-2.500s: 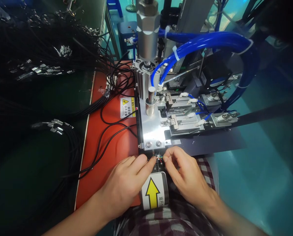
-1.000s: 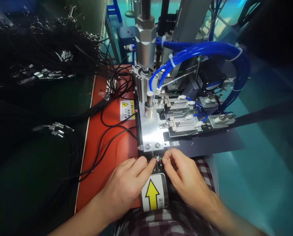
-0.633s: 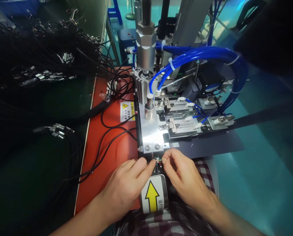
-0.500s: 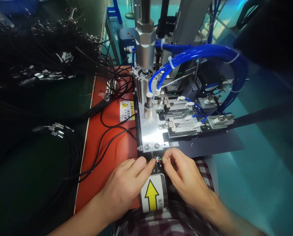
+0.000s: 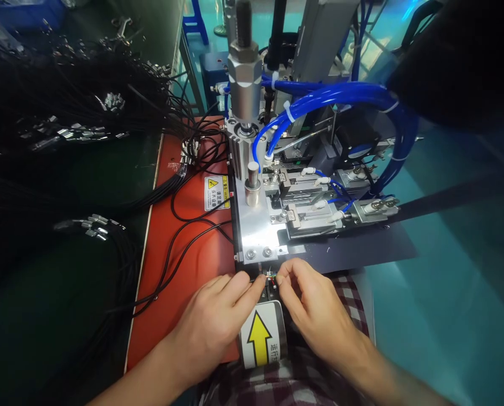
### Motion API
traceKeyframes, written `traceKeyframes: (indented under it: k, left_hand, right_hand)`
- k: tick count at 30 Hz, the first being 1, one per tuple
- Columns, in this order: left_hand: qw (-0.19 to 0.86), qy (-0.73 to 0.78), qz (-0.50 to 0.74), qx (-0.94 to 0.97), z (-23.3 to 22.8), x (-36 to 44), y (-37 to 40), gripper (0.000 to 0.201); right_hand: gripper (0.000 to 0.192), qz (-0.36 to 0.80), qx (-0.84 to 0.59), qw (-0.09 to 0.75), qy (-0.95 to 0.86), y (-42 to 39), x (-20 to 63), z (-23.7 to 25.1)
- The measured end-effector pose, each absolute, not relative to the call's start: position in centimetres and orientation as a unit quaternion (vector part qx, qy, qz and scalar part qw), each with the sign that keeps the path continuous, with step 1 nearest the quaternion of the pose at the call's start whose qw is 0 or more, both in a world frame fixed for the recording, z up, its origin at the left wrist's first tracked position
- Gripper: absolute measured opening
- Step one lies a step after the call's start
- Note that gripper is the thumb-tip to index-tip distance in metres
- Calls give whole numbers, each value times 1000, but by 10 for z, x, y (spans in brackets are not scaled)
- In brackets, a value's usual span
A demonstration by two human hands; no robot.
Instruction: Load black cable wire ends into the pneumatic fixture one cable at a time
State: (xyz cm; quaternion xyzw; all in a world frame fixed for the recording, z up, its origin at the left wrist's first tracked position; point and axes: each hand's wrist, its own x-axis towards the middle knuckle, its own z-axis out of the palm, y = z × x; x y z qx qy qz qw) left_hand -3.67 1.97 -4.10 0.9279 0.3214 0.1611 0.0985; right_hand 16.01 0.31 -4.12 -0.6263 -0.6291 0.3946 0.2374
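Several thin coloured wires (image 5: 271,276), green, red and white among them, show between my fingertips at the front edge of the machine (image 5: 258,228). My right hand (image 5: 313,299) is closed, its thumb and forefinger pinching the wires from the right. From the left, my left hand (image 5: 220,313) reaches in with curled fingers, its thumb and forefinger tips pressed together at the other side of the wires. What lies inside its grip is hidden. Just below the fingertips is a small black fixture (image 5: 270,292), partly covered, above a white label with a yellow arrow (image 5: 259,338).
A red-orange board (image 5: 188,265) with black cables (image 5: 180,251) across it lies left of the machine. Bundles of cables with metal connectors (image 5: 97,225) fill the dark table at far left. Blue air hoses (image 5: 340,93) arch over the machine's metal slides (image 5: 315,217).
The view has shifted slightly, so the machine sits a little further left and lower. Both hands keep nearly the same pose at the wires.
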Motion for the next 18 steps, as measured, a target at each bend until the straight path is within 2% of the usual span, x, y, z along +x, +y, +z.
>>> traceKeyframes:
  k: [18]
  left_hand:
    - [108,320,158,928,-39,-37,21,35]
  right_hand:
    - [12,425,-583,311,-619,-5,160,-46]
